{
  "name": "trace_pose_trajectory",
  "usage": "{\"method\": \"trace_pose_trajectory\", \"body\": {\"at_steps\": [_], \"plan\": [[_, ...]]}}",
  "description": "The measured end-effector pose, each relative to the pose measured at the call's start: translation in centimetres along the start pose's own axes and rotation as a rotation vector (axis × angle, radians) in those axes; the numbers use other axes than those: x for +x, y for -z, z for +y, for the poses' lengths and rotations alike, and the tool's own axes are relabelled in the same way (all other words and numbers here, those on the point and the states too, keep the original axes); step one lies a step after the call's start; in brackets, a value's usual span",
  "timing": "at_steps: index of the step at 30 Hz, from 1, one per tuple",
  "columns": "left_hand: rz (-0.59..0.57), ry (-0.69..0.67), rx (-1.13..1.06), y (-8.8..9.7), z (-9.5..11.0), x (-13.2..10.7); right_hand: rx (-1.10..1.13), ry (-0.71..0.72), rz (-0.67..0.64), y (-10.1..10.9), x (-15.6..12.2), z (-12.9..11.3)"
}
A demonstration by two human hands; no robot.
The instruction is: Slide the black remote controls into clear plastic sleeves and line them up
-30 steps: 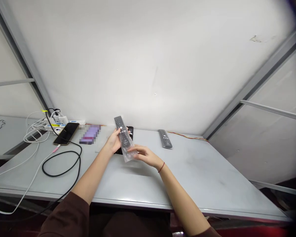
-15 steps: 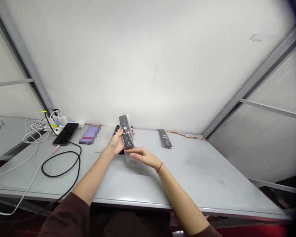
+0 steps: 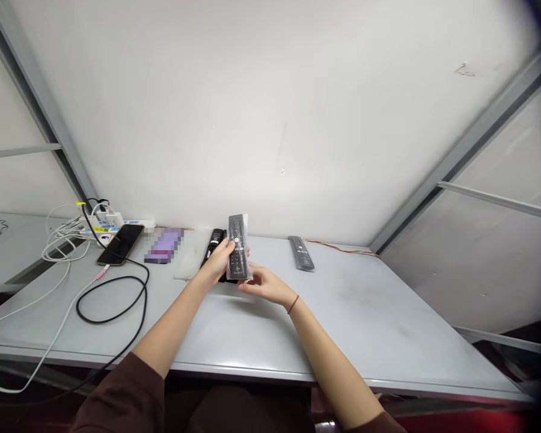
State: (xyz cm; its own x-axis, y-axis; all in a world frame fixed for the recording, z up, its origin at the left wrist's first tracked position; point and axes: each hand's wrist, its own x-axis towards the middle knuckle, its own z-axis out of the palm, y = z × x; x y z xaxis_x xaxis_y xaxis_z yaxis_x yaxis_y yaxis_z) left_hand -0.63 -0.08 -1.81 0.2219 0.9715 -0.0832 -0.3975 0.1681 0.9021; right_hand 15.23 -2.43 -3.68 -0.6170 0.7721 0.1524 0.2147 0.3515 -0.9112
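Head view: left hand [image 3: 216, 267] closed around the lower half of a black button-faced TV remote in a clear plastic sleeve [image 3: 237, 245], thumb on the front, grip holding it. Remote sits in the air above the grey bench [image 3: 365, 313], long axis near vertical in view, top end projecting well above the grip. Left hand is the nearer one. Right hand [image 3: 265, 287], thin red cord on its wrist [image 3: 293, 305], is just right of the sleeve's lower end; right fingers [image 3: 252, 281] curve in at that end, can't tell if holding or only touching. Behind the held remote, a black remote [image 3: 215, 245] lies on the bench beside a flat clear plastic sheet [image 3: 190, 255]. Further right, a slim grey remote [image 3: 301, 252]. Far left, a black smartphone [image 3: 119, 243], a pixelated purple card [image 3: 163, 245] and a white power strip [image 3: 121, 225] with white cables.
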Motion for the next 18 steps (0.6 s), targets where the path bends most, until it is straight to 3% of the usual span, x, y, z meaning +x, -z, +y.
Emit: {"method": "trace_pose_trajectory", "body": {"at_steps": [6,10,13,18], "plan": [[-0.066,-0.100,0.199,-0.2,-1.1,0.2,0.179,-0.111,0.107,-0.2,0.3,0.3],[-0.067,-0.186,0.394,-0.1,-1.6,0.2,0.179,-0.148,0.222,0.0,0.4,0.7],[-0.121,-0.122,0.447,0.2,-2.0,0.1,0.083,-0.173,0.333,0.4,0.4,0.9],[-0.037,-0.036,0.409,-0.2,-2.6,0.6,-0.133,-0.214,0.384,2.0,-0.1,0.2]]}}
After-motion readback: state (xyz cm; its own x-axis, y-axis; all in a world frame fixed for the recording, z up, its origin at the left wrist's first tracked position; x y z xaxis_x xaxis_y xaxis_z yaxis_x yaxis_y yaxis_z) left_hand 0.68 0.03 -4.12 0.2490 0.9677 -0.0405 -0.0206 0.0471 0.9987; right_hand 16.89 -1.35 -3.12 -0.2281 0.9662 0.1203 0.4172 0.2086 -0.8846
